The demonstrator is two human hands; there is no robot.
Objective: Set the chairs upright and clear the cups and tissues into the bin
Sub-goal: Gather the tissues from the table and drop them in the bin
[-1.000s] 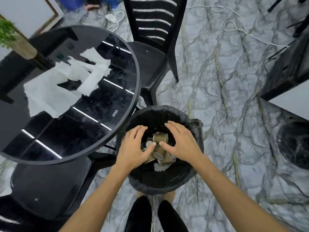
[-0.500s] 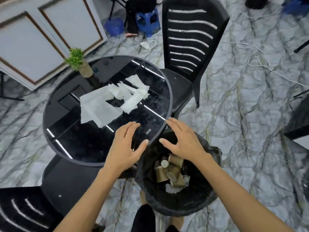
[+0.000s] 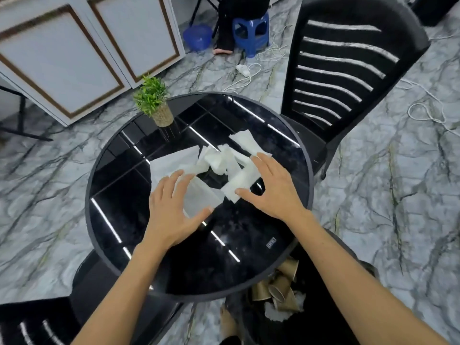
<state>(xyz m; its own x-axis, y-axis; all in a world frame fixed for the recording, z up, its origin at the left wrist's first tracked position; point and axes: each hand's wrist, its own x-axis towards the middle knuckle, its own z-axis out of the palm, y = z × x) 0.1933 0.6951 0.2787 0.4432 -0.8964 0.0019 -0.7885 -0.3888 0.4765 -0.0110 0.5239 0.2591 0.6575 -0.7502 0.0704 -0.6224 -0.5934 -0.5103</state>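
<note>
Several white tissues (image 3: pixel 219 160) lie spread in the middle of the round black glass table (image 3: pixel 119 210). My left hand (image 3: pixel 171 215) hovers over the near left tissue with fingers spread and straight. My right hand (image 3: pixel 271 188) reaches over the right side of the pile, fingers extended, its thumb at a tissue's edge. Several brown paper cups (image 3: pixel 276 290) and a crumpled tissue lie in the black bin (image 3: pixel 323 290) under my right forearm. One black chair (image 3: pixel 346 78) stands upright behind the table, another (image 3: pixel 37 319) at the bottom left.
A small potted plant (image 3: pixel 154 103) stands at the table's far edge. White cables (image 3: pixel 423 113) trail over the marble floor on the right. A blue stool (image 3: pixel 251 31) and a person's leg are at the top. White cabinet doors (image 3: pixel 74 53) fill the upper left.
Both hands rose out of the bin, leaving the cups inside, and moved forward over the table to the tissues. The view lifted from the bin to the table.
</note>
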